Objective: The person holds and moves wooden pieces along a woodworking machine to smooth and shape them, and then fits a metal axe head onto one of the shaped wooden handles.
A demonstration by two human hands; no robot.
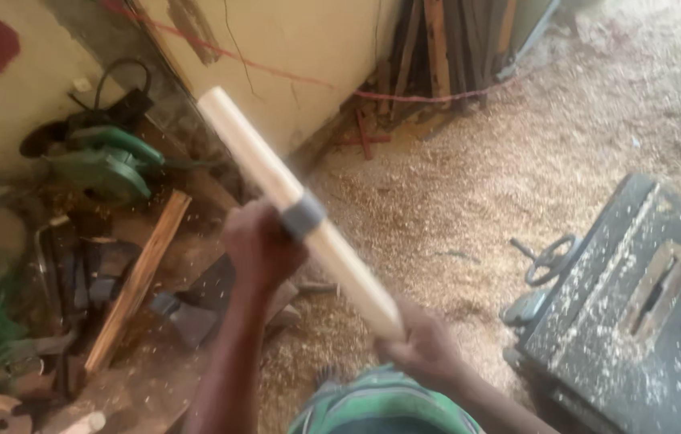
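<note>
A long pale wooden rod [256,157] slants from upper left down toward me. My left hand [258,247] is wrapped around its middle and presses a small grey sheet [303,215], perhaps sandpaper, against the wood. My right hand [425,350] grips the rod's near end. Both arms reach forward over a floor thick with sawdust [469,177].
A table saw [638,305] dusted with shavings stands at the right. A green power tool [107,161] and dark hand tools lie at the left beside a brown wooden strip [138,281]. Planks [445,44] lean in the far corner against a cream wall.
</note>
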